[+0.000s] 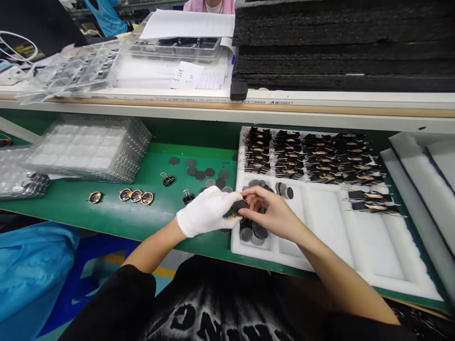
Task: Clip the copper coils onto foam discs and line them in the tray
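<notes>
My left hand (209,212), in a white glove, pinches a dark round disc (240,207) at its left edge. On the other side, the bare fingers of my right hand (272,213) are closed on the same disc; a bit of gold shows by it, mostly hidden by the fingers. Both hands are over the left edge of a white foam tray (327,208). Under and around my right hand, loose dark and clear discs (260,231) lie in the tray. More dark discs (209,172) are scattered on the green table beyond my left hand.
Two black binder clips (168,179) and several gold-rimmed round pieces (147,198) lie left. Rows of clipped black-and-gold pieces (322,158) fill the tray's back. Stacked clear plastic trays (88,147) stand back left. A shelf edge (170,108) crosses above; foam sheets (426,189) lean right.
</notes>
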{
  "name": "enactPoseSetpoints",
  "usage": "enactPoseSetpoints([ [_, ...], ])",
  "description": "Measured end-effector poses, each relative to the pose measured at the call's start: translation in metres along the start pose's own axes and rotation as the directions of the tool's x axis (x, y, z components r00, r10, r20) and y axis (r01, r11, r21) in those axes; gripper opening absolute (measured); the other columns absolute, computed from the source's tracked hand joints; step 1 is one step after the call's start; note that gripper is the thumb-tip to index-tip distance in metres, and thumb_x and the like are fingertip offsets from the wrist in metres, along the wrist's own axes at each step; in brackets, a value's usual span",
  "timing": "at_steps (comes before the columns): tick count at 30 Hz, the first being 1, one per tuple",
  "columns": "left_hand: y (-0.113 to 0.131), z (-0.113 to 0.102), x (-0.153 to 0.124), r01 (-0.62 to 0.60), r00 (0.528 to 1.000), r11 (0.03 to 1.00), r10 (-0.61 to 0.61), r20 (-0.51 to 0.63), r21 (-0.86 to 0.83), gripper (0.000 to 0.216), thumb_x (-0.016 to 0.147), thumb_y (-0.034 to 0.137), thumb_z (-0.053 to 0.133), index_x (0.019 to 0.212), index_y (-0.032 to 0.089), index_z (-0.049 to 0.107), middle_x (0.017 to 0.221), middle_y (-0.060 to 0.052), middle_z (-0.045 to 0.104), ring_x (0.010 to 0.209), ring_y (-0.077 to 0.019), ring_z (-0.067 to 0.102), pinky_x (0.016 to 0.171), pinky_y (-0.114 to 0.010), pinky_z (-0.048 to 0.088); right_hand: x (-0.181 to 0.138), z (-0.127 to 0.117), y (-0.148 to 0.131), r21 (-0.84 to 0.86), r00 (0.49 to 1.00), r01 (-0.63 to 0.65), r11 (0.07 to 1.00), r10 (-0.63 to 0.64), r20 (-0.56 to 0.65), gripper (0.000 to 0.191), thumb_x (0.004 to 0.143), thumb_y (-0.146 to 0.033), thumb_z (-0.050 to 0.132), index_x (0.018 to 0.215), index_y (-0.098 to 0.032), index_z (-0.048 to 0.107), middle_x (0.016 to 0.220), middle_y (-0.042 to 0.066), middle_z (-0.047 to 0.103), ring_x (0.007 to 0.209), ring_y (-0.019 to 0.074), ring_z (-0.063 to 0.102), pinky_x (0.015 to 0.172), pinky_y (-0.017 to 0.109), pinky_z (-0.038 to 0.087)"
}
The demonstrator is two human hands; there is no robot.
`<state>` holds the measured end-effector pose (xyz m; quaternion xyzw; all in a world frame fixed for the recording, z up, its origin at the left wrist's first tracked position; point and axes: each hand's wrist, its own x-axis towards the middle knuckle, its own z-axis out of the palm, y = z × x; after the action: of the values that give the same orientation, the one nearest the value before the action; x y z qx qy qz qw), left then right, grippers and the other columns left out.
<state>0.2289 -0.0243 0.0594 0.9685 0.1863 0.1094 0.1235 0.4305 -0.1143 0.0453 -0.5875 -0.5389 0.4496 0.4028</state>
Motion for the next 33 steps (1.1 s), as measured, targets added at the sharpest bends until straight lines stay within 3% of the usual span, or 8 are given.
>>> enactPoseSetpoints([
  [5,-0.013,-0.005,-0.004,0.042,0.999,0.997,-0.041,0.016,-0.067,0.048,0.095,0.053,0.065,0.130,0.020,0.061,0.092,-0.003,0.076,0.082,-0.0212,0.072,0.076,-0.033,0.047,0.001,-0.003,-0.001,0.173,0.991,-0.085,0.981,0.066,0.113,0.029,0.087,-0.049,0.077,0.099,-0.022,0.073,0.081,0.003,0.071,0.071,0.0199,0.065,0.068,0.035,0.054],
  [9,-0.052,-0.022,-0.029,0.320,0.933,0.947,-0.320,-0.166,-0.031,0.036,0.104,0.046,0.050,0.123,0.022,0.067,0.101,-0.003,0.078,0.091,-0.0198,0.073,0.088,-0.032,0.048,0.002,-0.009,0.001,0.371,0.989,-0.144,0.917,0.118,0.090,0.030,0.084,-0.048,0.082,0.092,-0.023,0.070,0.084,0.003,0.072,0.074,0.0185,0.066,0.067,0.031,0.053],
  [12,-0.082,-0.027,-0.052,0.485,0.874,0.867,-0.482,-0.055,0.118,0.036,0.102,0.049,0.050,0.115,0.023,0.070,0.101,-0.006,0.077,0.088,-0.0235,0.072,0.079,-0.033,0.047,0.005,-0.010,0.006,0.489,0.979,-0.202,0.848,0.161,0.124,0.032,0.083,-0.049,0.084,0.091,-0.022,0.069,0.086,0.004,0.071,0.076,0.0176,0.066,0.068,0.029,0.053],
  [16,-0.098,-0.014,-0.068,0.519,0.851,0.849,-0.524,0.035,0.098,0.033,0.090,0.053,0.067,0.090,0.020,0.071,0.083,-0.006,0.070,0.071,-0.0211,0.064,0.069,-0.031,0.042,0.006,-0.006,0.007,0.524,0.965,-0.251,0.814,0.170,0.199,0.031,0.084,-0.047,0.084,0.095,-0.021,0.072,0.092,0.005,0.073,0.081,0.0173,0.067,0.071,0.028,0.054],
  [20,-0.074,0.002,-0.057,0.550,0.830,0.835,-0.548,-0.107,-0.007,0.042,0.100,0.046,0.053,0.068,0.020,0.054,0.067,0.000,0.059,0.063,-0.0139,0.054,0.065,-0.028,0.040,0.004,0.009,0.003,0.490,0.972,-0.207,0.847,0.123,0.198,0.027,0.085,-0.045,0.083,0.098,-0.023,0.072,0.099,0.006,0.076,0.085,0.0182,0.069,0.077,0.030,0.056],
  [25,-0.007,0.007,-0.026,0.478,0.693,0.766,-0.629,-0.352,-0.430,0.033,0.102,0.040,0.052,0.076,0.020,0.057,0.062,0.004,0.057,0.058,-0.0095,0.051,0.062,-0.024,0.044,0.004,0.030,0.004,0.441,0.997,-0.056,0.896,0.029,0.068,0.024,0.083,-0.043,0.084,0.094,-0.025,0.073,0.123,0.009,0.073,0.117,0.0258,0.068,0.099,0.040,0.056],
  [30,0.012,0.005,-0.013,0.221,0.837,0.757,-0.471,-0.278,-0.615,0.015,0.093,0.028,0.061,0.081,0.020,0.064,0.065,0.004,0.065,0.054,-0.0078,0.053,0.056,-0.022,0.044,0.000,0.028,0.011,0.460,1.000,0.011,0.888,-0.010,-0.004,0.025,0.083,-0.041,0.085,0.097,-0.026,0.072,0.097,0.005,0.077,0.089,0.0222,0.074,0.082,0.038,0.063],
  [33,0.002,0.000,-0.017,0.202,0.859,0.809,-0.417,-0.297,-0.551,0.025,0.082,0.033,0.071,0.102,0.020,0.062,0.066,0.006,0.059,0.053,-0.0084,0.050,0.053,-0.023,0.042,-0.003,0.024,0.012,0.461,0.998,0.057,0.886,-0.055,-0.018,0.024,0.082,-0.041,0.086,0.094,-0.024,0.073,0.097,0.006,0.076,0.086,0.0213,0.074,0.080,0.036,0.063],
])
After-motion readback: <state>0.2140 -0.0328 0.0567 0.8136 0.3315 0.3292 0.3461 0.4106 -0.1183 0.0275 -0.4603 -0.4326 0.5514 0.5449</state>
